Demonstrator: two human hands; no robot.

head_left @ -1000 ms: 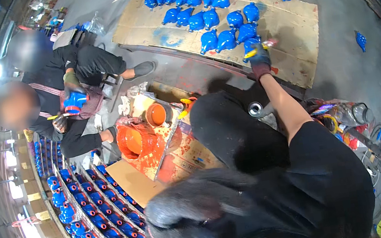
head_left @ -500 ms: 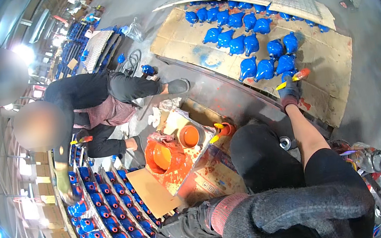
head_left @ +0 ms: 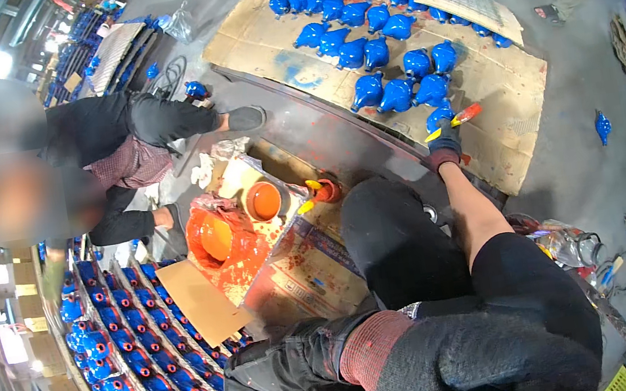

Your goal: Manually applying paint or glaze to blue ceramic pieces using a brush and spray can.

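Toward the upper right, a broad flat sheet of tan cardboard (head_left: 513, 139) bears rows of glossy, rounded blue castings (head_left: 395, 94). Low in view is the left hand (head_left: 487, 355), gloved in dark grey knit; I cannot tell how its fingers stand. At the nearest blue casting (head_left: 439, 114), touching or just beside, the right hand (head_left: 445, 142) has dark-gloved fingers curled round a slim red-and-yellow brush (head_left: 467, 114). Holding its red end clear of the gloss should help avoid smears.

We look down from the person's head through a wide fisheye camera, left of a pair: the left hand (head_left: 485, 363) looms close at the lower edge, the right hand (head_left: 445, 146) and cardboard (head_left: 509, 124) lie farther out.
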